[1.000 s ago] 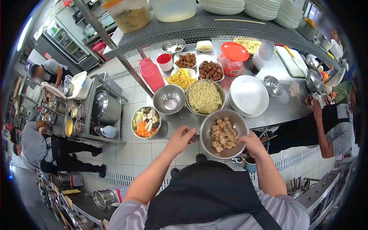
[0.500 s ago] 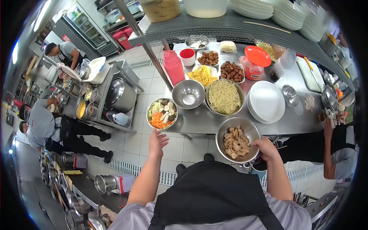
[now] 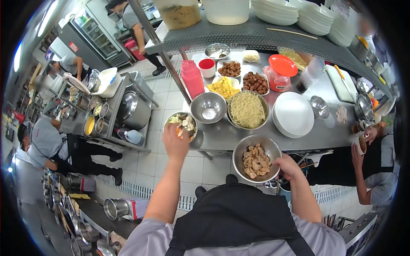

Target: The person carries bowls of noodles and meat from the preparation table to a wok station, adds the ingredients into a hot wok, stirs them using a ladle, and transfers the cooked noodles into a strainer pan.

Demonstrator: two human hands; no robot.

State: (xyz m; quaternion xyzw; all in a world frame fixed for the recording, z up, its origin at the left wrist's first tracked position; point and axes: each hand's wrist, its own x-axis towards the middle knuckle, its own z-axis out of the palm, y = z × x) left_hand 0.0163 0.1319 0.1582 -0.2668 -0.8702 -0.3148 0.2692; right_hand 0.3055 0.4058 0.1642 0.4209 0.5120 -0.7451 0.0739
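My right hand [image 3: 289, 167] grips the right rim of a steel mixing bowl [image 3: 240, 164], held in front of the table edge. Pieces of pale brown cooked meat [image 3: 256, 161] lie inside it. Over at the left, my left hand [image 3: 176, 140] reaches into a bowl of cut vegetables [image 3: 188, 122], its fingers curled at the shredded carrots [image 3: 180, 132] and partly hidden. Mushrooms and pale chunks show beyond the fingers. An empty steel bowl [image 3: 209, 107] sits beside the vegetables, with a bowl of noodles [image 3: 247, 110] to its right.
A stack of white plates [image 3: 293, 114] stands right of the noodles. Behind are a pink squeeze bottle [image 3: 192, 80], scrambled egg [image 3: 223, 87] and browned meat cubes [image 3: 256, 82]. A mesh shelf [image 3: 256, 39] overhangs the back. Another person [image 3: 373, 149] works at the right.
My left hand has gone from open below the vegetable bowl to reaching into it, fingers curled. The steel bowl in my right hand shifted slightly left. Another person appeared near the fridge.
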